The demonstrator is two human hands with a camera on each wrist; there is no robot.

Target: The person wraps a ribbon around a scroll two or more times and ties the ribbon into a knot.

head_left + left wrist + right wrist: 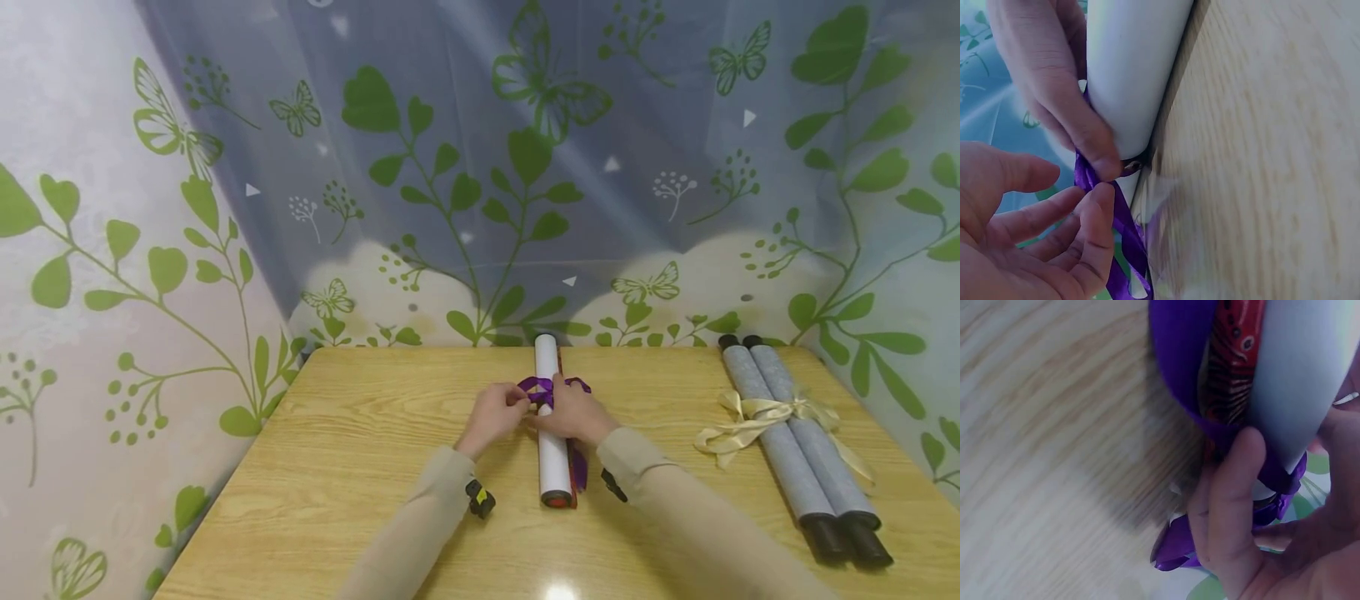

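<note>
A white rolled scroll stretches front to back on the table, with a purple ribbon looped around its middle. My left hand is on the scroll's left side. In the left wrist view its bent fingertips touch the ribbon, and the thumb stands apart from them. Over the roll lies my right hand, fingers bent at the ribbon on the right side. Its thumb presses the ribbon on the left side. Beside the roll shows a red patterned strip. The ribbon's crossing is partly hidden by fingers.
Two grey rolled scrolls with dark end knobs lie on the right, tied together by a cream ribbon bow. The wooden table meets a leaf-and-butterfly curtain at its back edge.
</note>
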